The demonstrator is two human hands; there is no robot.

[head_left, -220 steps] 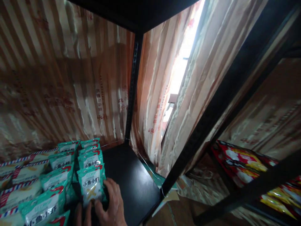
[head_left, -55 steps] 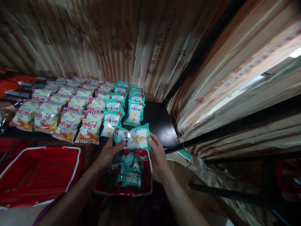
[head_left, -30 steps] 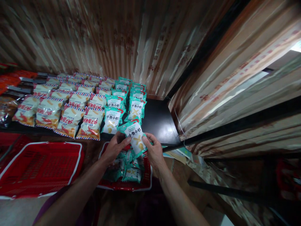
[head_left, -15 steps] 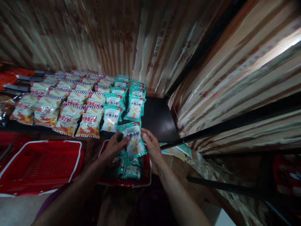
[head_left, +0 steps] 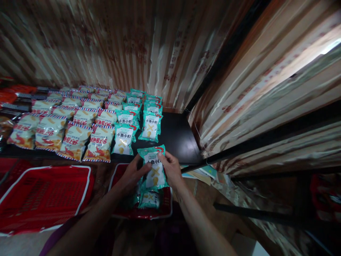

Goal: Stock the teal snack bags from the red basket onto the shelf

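Between my two hands is a teal-and-white snack bag (head_left: 156,174), held upright above a red basket. My left hand (head_left: 135,172) is closed on its left side, thumb across the front. On the other side my right hand (head_left: 170,166) grips the upper right edge, its thumb near the top. Under the held bag, more teal snack bags (head_left: 149,200) lie in the red basket (head_left: 170,202). Just beyond my hands, two rows of the same bags (head_left: 150,127) stand on the black shelf (head_left: 177,137).
Left of the teal rows are several rows of cream-and-orange snack bags (head_left: 99,142). Orange and dark packets (head_left: 18,94) fill the far left. A second red basket (head_left: 53,192) with a white rim is at lower left. A black metal bar (head_left: 239,137) slants along the right, before striped sheeting (head_left: 170,53).
The held snack bag has come slightly down and toward me, away from the shelf row. My right thumb now lies on its front. The view has tilted a little.
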